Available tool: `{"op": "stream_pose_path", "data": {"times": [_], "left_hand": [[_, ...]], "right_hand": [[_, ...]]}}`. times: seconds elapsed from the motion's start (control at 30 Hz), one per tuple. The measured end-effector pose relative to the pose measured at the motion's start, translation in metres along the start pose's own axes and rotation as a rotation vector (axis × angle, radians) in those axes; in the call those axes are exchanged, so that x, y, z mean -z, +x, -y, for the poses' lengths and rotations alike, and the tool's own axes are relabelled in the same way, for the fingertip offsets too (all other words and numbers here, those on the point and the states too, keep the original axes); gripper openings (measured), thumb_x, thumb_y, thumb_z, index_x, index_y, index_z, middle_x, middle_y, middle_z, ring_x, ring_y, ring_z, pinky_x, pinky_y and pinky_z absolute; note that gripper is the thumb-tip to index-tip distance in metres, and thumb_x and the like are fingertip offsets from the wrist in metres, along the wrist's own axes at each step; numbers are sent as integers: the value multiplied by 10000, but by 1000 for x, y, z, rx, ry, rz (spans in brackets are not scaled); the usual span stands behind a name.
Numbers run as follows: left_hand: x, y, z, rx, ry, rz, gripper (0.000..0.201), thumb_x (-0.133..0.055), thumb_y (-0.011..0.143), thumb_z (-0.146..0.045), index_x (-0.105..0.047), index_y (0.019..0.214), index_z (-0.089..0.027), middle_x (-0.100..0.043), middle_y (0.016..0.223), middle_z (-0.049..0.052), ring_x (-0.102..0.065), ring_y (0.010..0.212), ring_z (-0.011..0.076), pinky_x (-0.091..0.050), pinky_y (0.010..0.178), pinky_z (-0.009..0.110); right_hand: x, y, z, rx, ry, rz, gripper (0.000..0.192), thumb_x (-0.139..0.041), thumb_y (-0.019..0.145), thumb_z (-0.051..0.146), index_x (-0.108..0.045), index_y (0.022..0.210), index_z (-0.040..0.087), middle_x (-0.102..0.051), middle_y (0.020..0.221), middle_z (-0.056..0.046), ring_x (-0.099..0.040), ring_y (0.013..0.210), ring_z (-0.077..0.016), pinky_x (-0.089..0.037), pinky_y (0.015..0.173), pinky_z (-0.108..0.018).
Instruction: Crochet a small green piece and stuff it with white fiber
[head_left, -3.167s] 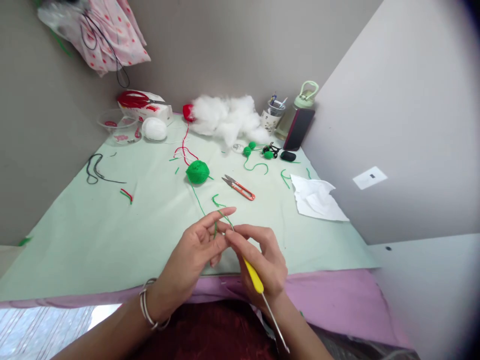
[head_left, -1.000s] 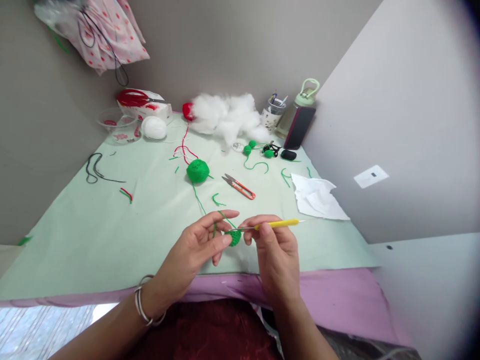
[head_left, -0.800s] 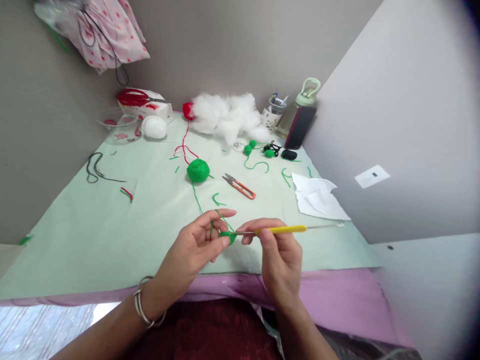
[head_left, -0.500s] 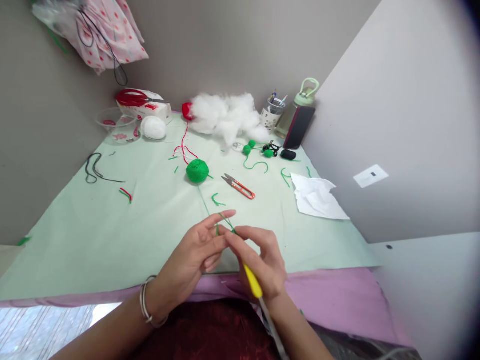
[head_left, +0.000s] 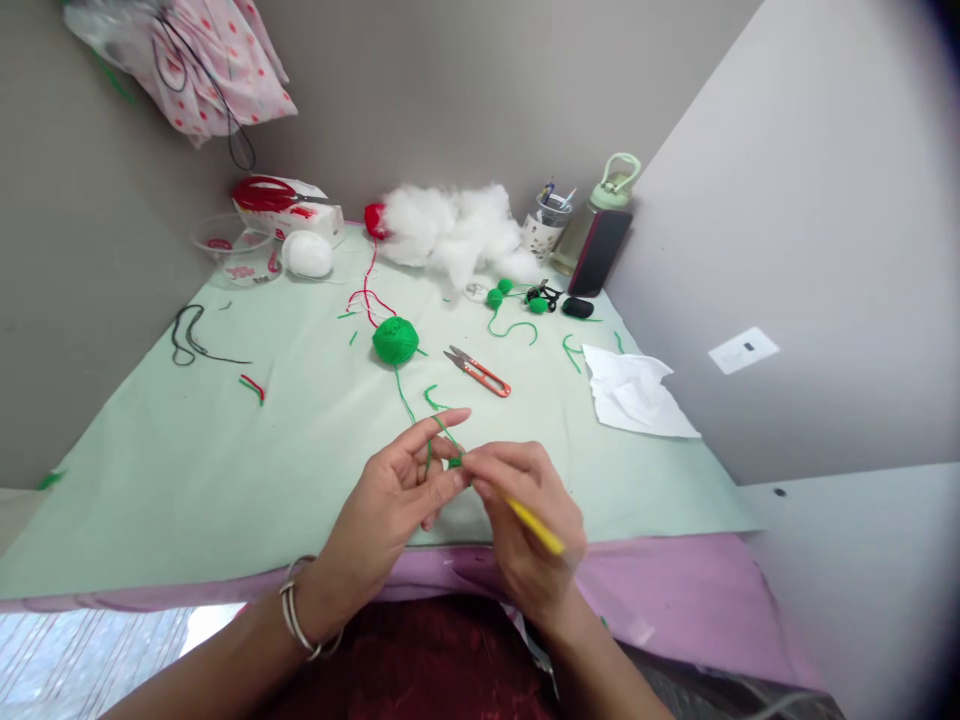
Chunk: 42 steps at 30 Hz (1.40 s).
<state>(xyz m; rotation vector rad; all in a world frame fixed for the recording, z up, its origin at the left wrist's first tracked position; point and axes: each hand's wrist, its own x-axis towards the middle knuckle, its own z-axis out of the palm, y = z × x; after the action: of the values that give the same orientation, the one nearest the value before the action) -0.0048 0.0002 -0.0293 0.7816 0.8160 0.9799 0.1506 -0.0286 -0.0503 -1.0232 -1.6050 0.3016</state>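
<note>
Between thumb and fingers, my left hand (head_left: 401, 482) pinches a small piece of green crochet (head_left: 454, 462), mostly hidden by fingertips. Green yarn (head_left: 405, 398) runs from the green ball (head_left: 395, 341) over its raised index finger. My right hand (head_left: 534, 525) is closed round a crochet hook with a yellow handle (head_left: 541, 530); the hook's tip is hidden at the crochet piece. The fingertips of both hands meet there, above the front of the table.
Orange thread snips (head_left: 480, 372) lie beyond my hands, beside green yarn scraps (head_left: 433, 398). White stuffing (head_left: 457, 235), a pen cup (head_left: 546, 228), a bottle (head_left: 600, 215) and a phone (head_left: 600, 252) stand at the back. Crumpled white paper (head_left: 637, 392) lies right.
My right hand has turned, and the hook's yellow handle now slants more to the right. My left index finger has risen slightly, and the yarn from the ball hangs in a looser curve.
</note>
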Motion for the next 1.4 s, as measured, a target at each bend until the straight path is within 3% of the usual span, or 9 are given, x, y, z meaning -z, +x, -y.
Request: {"op": "stream_pose_path", "data": {"times": [0.1, 0.2, 0.33, 0.63, 0.8, 0.97, 1.07, 1.2, 1.4], "left_hand": [[2, 3, -1, 147, -153, 62, 442, -866, 840, -302, -790, 1263, -198, -451, 645, -80, -286, 505, 36, -281, 472, 166], [7, 6, -2, 227, -254, 115, 372, -844, 844, -279, -823, 1199, -169, -393, 646, -83, -222, 506, 30, -249, 460, 164], [8, 5, 1, 126, -194, 101, 341, -822, 876, -244, -817, 1217, -229, -534, 784, -36, -305, 533, 24, -297, 492, 164], [10, -1, 3, -21, 139, 80, 330, -794, 925, -365, -796, 1251, -310, -612, 974, 8, -486, 720, 100, -421, 593, 200], [12, -2, -1, -56, 214, 32, 346, -814, 900, -309, -789, 1245, -311, -588, 929, -9, -490, 729, 112, -424, 630, 221], [5, -4, 1, -123, 284, -91, 390, -834, 876, -254, -771, 1259, -281, -591, 899, -22, -495, 714, 102, -458, 720, 237], [2, -2, 3, -5, 97, -20, 503, -847, 875, -306, -710, 1356, -253, -586, 843, -35, -412, 598, 67, -380, 563, 198], [6, 2, -1, 190, -189, 109, 480, -853, 868, -290, -728, 1314, -165, -453, 689, -86, -215, 501, 24, -206, 459, 172], [6, 1, -4, 94, -126, 105, 415, -842, 862, -242, -772, 1271, -232, -559, 865, -29, -289, 541, 22, -252, 477, 177]], "right_hand": [[1, -5, -2, 152, -120, 18, 410, -653, 975, 54, -749, 1315, 261, -748, 1172, -101, -712, 1030, -223, -598, 822, -350], [5, -1, -2, -46, 66, -56, 321, -598, 1015, 83, -777, 1207, 268, -760, 1022, -54, -699, 908, -186, -579, 771, -325], [6, 7, 0, -340, 402, -99, 224, -600, 1053, 193, -802, 1037, 289, -754, 907, -7, -633, 722, -135, -533, 678, -288], [6, 8, -7, -542, 609, -81, 199, -632, 1055, 336, -800, 978, 262, -777, 917, -16, -670, 752, -125, -561, 720, -264], [12, 8, -2, -404, 403, -47, 216, -554, 1082, 246, -755, 1005, 234, -766, 908, -26, -695, 744, -140, -593, 720, -292], [9, 0, 1, 81, -44, 88, 304, -533, 1034, 93, -706, 1240, 235, -783, 1036, -80, -731, 911, -194, -626, 777, -340], [4, -6, -3, 236, -255, 80, 375, -592, 1006, 100, -708, 1326, 259, -764, 1122, -114, -739, 1006, -237, -641, 790, -368], [4, -5, -3, 67, -56, -30, 319, -577, 1023, 112, -753, 1231, 278, -770, 1033, -78, -738, 908, -216, -625, 744, -361], [4, 9, -1, -243, 335, -73, 196, -590, 1052, 221, -780, 1006, 236, -771, 905, -50, -689, 750, -175, -581, 656, -325]]}}
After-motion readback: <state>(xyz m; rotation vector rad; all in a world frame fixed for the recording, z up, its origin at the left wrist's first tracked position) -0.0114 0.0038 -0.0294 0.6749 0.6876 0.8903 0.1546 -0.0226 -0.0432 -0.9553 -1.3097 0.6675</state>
